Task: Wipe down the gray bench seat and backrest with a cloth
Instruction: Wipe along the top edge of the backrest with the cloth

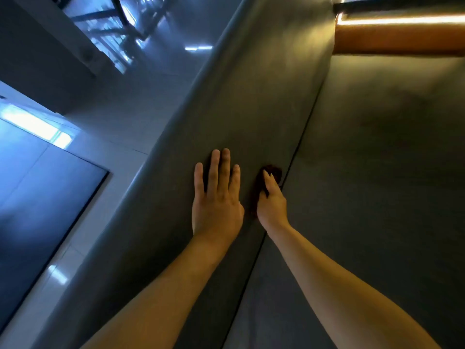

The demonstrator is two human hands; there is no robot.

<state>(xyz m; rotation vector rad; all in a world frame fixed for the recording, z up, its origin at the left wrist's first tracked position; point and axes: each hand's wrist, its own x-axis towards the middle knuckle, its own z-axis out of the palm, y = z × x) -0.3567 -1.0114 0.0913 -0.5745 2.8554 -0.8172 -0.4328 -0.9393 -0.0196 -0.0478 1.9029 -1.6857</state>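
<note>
Head view: left hand (216, 197) lies flat on the gray bench seat (239, 109), fingers straight and holding nothing, probably as a brace while leaning in. Right hand (272, 204) grips a dark cloth (273, 171), fingers curled over it, and presses it against the seam where the seat meets the backrest (377, 147), likely to clean the crease. A lit wooden ledge (397, 39) caps the backrest. Pale floor (125, 109) and a dark panel (37, 197) lie to the left. Nothing blocks the wiping path.
</note>
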